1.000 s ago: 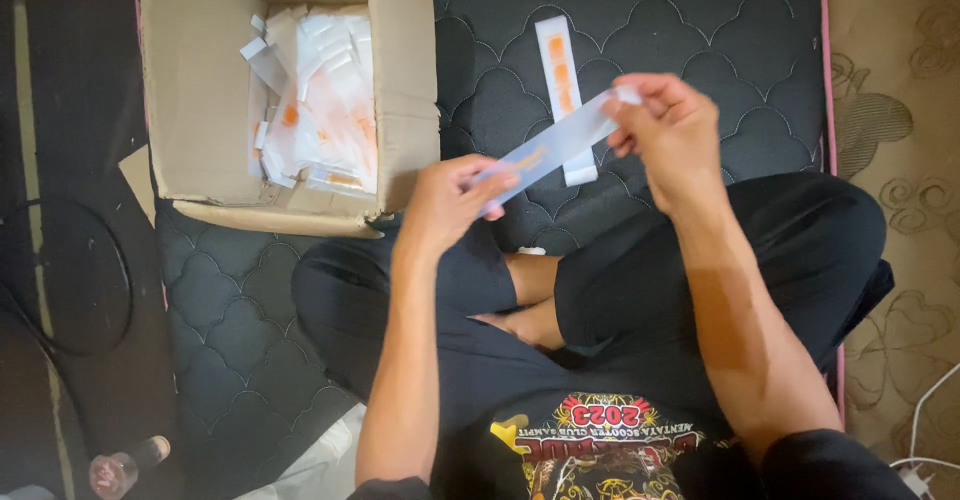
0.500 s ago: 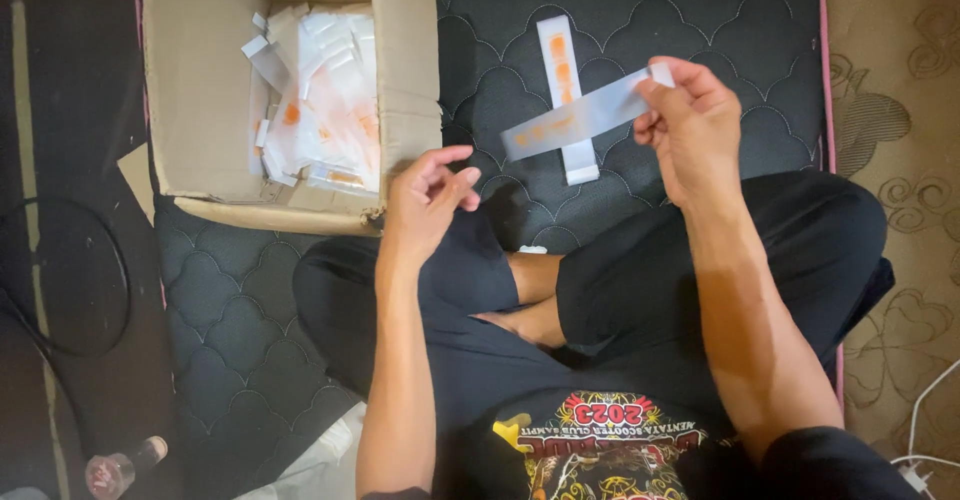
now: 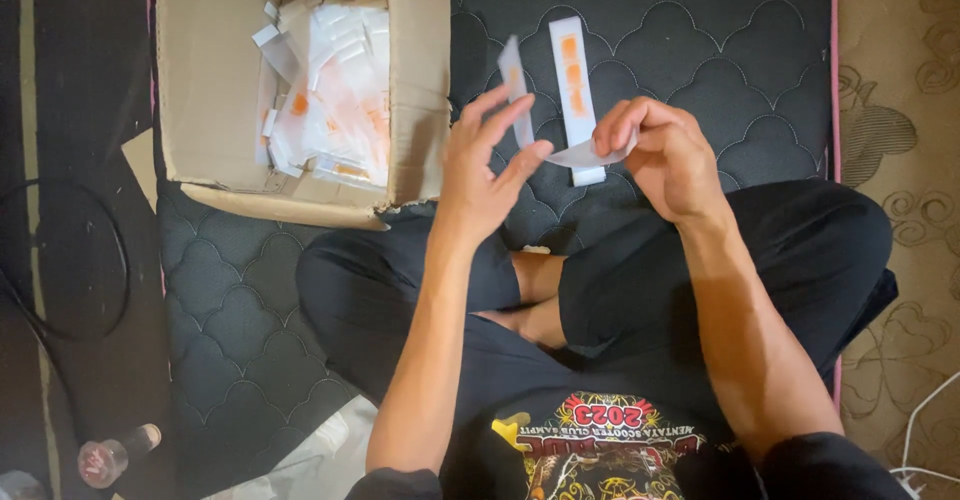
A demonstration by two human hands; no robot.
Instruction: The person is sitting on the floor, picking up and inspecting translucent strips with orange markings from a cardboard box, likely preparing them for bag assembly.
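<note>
My right hand (image 3: pixel 665 155) pinches one end of a long, thin white strip packet (image 3: pixel 516 85) with an orange mark. The strip curves away from that hand and stands up on end to the left. My left hand (image 3: pixel 488 175) is raised beside it with fingers spread, the fingertips at the strip's bent part without closing on it. A second strip packet of the same kind (image 3: pixel 570 70) lies flat on the dark quilted mattress (image 3: pixel 700 40) just behind my hands.
An open cardboard box (image 3: pixel 205 90) at the upper left holds several white-and-orange packets (image 3: pixel 335 110). I sit cross-legged on the mattress. A black cable (image 3: pixel 95 290) and a small bottle (image 3: pixel 110 455) lie on the floor at left; patterned carpet (image 3: pixel 900 110) is at right.
My left hand let go of the strip's end, dropped, then came back up to it with fingers spread. My right hand swung the strip from lying across to bent and upright.
</note>
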